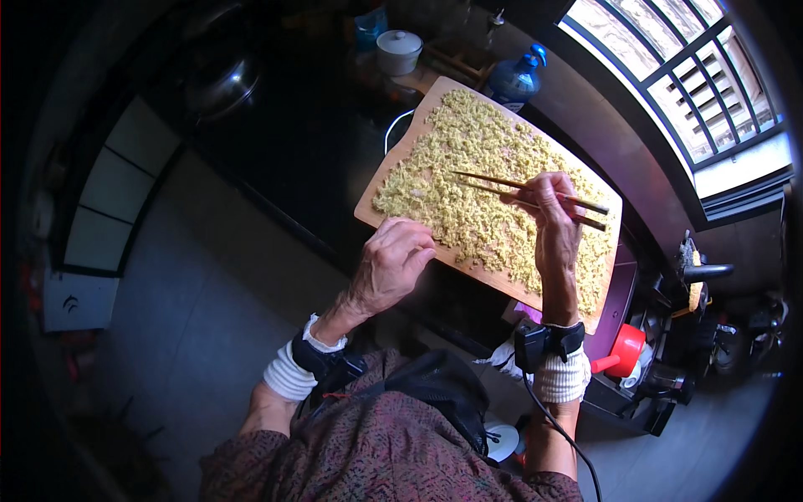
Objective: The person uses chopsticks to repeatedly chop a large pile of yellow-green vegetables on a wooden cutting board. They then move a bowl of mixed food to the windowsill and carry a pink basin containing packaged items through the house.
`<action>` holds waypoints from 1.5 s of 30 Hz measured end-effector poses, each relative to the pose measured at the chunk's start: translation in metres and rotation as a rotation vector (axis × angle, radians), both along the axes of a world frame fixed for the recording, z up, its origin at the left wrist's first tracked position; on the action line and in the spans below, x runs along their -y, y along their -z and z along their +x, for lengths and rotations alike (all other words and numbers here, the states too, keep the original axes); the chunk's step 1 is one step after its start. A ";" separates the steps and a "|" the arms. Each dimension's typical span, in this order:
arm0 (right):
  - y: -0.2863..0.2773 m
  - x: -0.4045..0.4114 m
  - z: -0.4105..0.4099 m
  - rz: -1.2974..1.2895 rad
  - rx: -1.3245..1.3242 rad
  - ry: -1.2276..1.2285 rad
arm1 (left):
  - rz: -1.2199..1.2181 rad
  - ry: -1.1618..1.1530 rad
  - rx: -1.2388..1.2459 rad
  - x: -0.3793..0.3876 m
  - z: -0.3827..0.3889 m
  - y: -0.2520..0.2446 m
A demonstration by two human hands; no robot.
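Observation:
A wooden cutting board lies before me, spread with yellow crumbly food, perhaps grated or mashed. My right hand is above the right part of the board. It holds a pair of wooden chopsticks, whose tips point left, slightly apart, over the middle of the food. At the board's near left edge is my left hand, with curled fingers and the thumb close to them. Its fingertips are against or just over the edge; whether they pinch anything is hidden.
Behind the board stand a blue pump bottle and a white lidded pot. A dark countertop extends left, with a shiny metal pot on it. A red dipper sits to the right, near a sink edge. A barred window is at upper right.

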State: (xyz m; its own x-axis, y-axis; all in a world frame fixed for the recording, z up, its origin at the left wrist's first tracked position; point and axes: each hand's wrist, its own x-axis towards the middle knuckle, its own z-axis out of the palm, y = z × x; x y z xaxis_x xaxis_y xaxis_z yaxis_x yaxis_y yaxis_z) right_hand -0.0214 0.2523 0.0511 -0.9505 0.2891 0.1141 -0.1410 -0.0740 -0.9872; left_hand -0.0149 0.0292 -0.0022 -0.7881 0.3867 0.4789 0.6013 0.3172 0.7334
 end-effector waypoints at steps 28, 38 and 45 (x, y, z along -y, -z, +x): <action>0.006 -0.006 0.004 0.104 -0.082 0.098 | -0.005 0.015 -0.010 0.000 0.005 0.002; 0.010 -0.013 -0.004 0.160 -0.069 0.173 | -0.005 0.019 -0.019 0.003 0.008 0.000; -0.006 -0.016 -0.002 0.059 -0.126 0.168 | -0.004 0.022 -0.008 0.004 0.006 -0.001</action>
